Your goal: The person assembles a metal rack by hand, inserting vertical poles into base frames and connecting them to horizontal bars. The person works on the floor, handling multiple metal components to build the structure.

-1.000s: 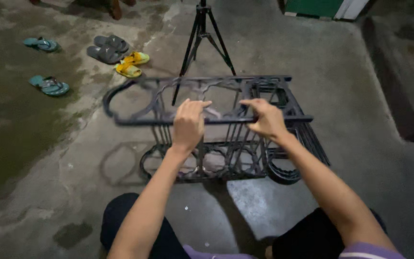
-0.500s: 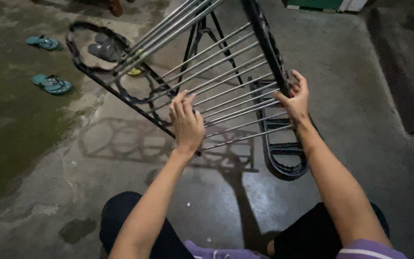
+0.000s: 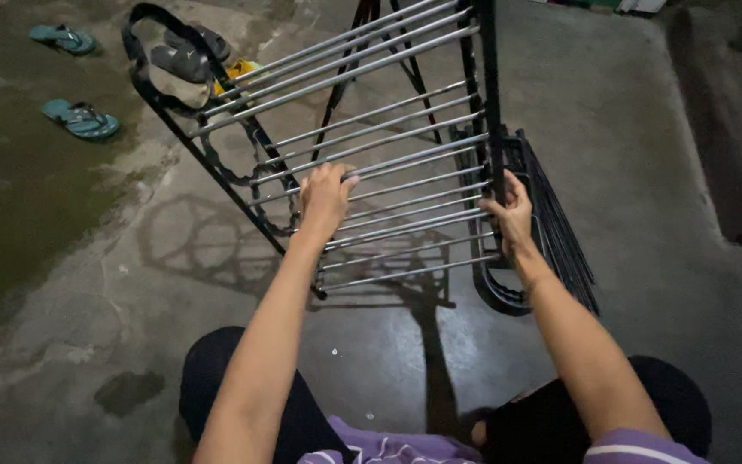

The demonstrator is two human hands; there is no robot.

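Rack: we had tilted the drying rack panel (image 3: 371,146) further upright over the concrete floor (image 3: 646,172) | Fingers: left hand (image 3: 326,198) curled round a rod, right hand (image 3: 513,215) closed on the black side frame | Sandals (image 3: 79,119) lay well apart.

1. The tilted drying rack panel (image 3: 371,146) fills the middle; only narrow slots lie between its metal bars.
2. Folded rack parts (image 3: 551,241) block the floor just right of it.
3. Tripod legs (image 3: 371,51) stand behind.
4. Sandals (image 3: 79,120) lie far left; the concrete floor (image 3: 130,326) between is open.
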